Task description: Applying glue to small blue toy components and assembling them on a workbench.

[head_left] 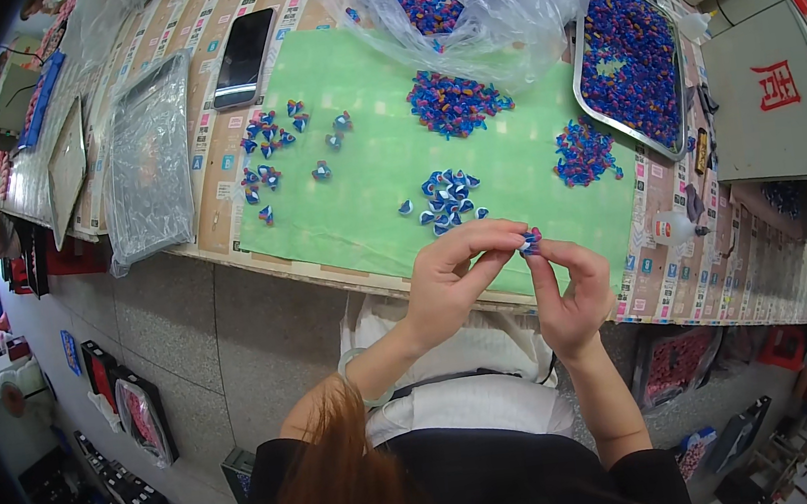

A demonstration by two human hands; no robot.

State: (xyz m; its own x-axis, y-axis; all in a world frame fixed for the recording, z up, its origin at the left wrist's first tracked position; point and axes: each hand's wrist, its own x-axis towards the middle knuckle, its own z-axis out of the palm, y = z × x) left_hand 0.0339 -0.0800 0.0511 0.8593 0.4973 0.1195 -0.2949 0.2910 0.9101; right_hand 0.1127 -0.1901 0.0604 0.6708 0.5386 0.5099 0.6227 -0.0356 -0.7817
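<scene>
Just above the table's near edge, both my hands meet at a small blue, white and pink plastic piece (529, 243). My left hand (457, 276) pinches it from the left between thumb and fingertips. From the right, the thumb and forefinger of my right hand (572, 297) close on the same piece. Beyond my hands lies a cluster of blue-and-white pieces (447, 196) on a green sheet (348, 213). Farther back is a heap of tiny blue, red and orange parts (456, 102); a smaller heap of blue and pink parts (584, 151) sits to the right.
Small assembled pieces (266, 133) lie in groups at the sheet's left. A phone (244, 58) and a plastic-wrapped tray (151, 162) are farther left. A clear bag (520, 11) of parts stands at the back; a metal tray (582, 94) of parts, a bottle (671, 227) and a grey machine (774, 106) are right.
</scene>
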